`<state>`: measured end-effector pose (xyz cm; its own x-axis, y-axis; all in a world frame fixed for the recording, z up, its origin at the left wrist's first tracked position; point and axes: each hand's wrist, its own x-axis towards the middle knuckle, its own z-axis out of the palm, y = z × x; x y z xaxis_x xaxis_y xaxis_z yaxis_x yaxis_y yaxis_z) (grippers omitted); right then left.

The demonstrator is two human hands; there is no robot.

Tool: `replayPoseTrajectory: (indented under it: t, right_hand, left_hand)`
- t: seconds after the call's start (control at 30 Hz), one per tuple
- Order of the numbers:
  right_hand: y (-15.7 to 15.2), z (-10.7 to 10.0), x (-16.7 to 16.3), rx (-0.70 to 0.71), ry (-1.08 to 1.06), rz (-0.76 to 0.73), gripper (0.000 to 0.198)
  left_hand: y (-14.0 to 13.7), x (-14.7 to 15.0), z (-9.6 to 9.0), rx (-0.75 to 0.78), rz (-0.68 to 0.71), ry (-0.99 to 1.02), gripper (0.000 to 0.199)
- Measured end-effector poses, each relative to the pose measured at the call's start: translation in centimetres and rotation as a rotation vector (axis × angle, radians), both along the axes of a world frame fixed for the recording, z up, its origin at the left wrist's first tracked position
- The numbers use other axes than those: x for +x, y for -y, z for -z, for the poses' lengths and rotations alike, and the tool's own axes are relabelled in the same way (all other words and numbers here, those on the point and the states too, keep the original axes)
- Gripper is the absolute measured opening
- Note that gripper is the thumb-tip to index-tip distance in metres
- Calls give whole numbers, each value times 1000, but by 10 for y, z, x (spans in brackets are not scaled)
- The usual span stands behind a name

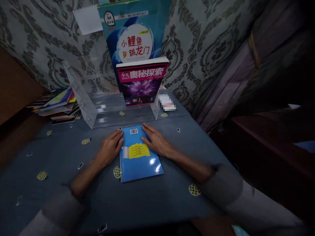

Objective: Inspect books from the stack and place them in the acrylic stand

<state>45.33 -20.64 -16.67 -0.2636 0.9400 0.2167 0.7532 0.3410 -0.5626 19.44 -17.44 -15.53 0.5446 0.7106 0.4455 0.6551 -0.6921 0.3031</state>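
A blue book [141, 167] lies on the table with its back cover up, showing a barcode and a yellow text patch. My left hand [109, 146] holds its left edge near the far corner, thumb by the cover. Across from it, my right hand [157, 141] grips the right edge, fingers at the far corner and thumb over the cover. Just beyond stands a clear acrylic rack [85, 98]. In it a book with a magenta and purple cover [141, 88] leans upright, in front of a taller teal book [137, 39].
A messy stack of books [59, 105] sits left of the rack. Right of the rack lies a small white item [167, 102], blurred out. The table has a dark blue-grey cloth [98, 196]. Behind rises patterned wallpaper [184, 42], with a curtain [233, 75] at the right.
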Motion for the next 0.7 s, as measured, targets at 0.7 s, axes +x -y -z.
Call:
replayPoseTrajectory:
  t: [0.7]
  right_hand:
    - [-9, 0, 11, 6, -265, 31, 61]
  left_hand:
    - [-20, 55, -15, 27, 211, -141, 40]
